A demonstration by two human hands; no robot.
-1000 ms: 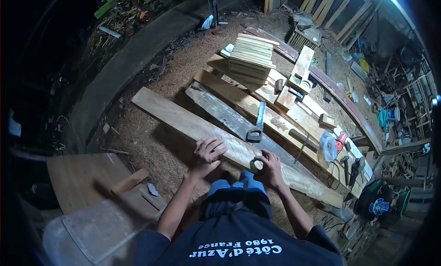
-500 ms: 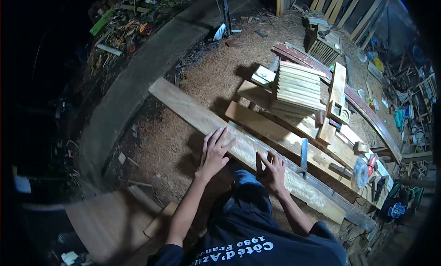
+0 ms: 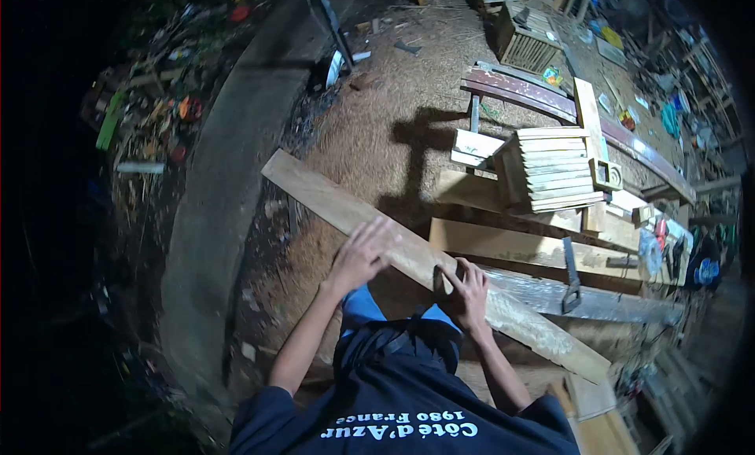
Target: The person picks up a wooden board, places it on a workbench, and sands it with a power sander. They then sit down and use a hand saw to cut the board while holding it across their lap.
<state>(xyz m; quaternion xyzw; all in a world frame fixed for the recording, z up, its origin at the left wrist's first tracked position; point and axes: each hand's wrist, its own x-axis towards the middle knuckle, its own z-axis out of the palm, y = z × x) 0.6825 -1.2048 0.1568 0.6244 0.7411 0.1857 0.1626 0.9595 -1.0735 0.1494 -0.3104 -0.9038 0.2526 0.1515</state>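
A long wooden board runs diagonally in front of me, with pale rough patches on its nearer half. My left hand lies across its upper half, fingers stretched over the face and slightly blurred. Further along, my right hand grips the board at its near edge, with thumb and bent fingers against the wood; the fingertips' undersides are hidden. Beneath the board, a grey weathered beam emerges to the right at an angle to it. A handsaw rests on that beam, apart from my hands.
Beyond the beam lie planks and a stack of slatted wood. A reddish curved beam stretches behind them. Wood shavings cover the ground beside a concrete strip. Loose boards lie at lower right.
The board has swung out of line with the grey beam, its right end now nearer my body. Both hands stay on it. My view has turned, shifting the stack and saw rightward.
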